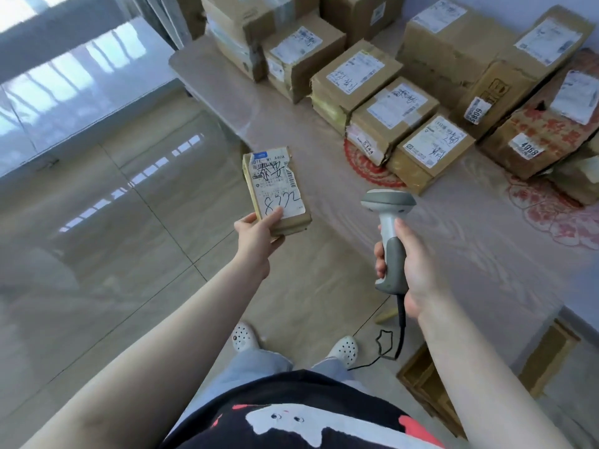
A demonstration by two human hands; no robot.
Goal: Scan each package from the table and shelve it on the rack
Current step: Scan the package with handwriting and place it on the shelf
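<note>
The left hand (256, 234) pinches a flat cardboard package (275, 189) by its lower corner, held out above the glossy tiled floor (113, 222). The right hand (410, 267) grips a grey plastic scanner (389, 231). Taped boxes (389, 102) crowd the table (291, 124).

Left hand (256, 234) holds a labelled package (277, 192); right hand (411, 267) grips the scanner (389, 222).

My table (291, 124), under a pale cloth printed with red medallions, carried a crowd of labelled cardboard boxes (389, 115) packed against its far side, the one marked 4068 (538, 137) lying to the right of the one marked 5144 (385, 124).
</note>
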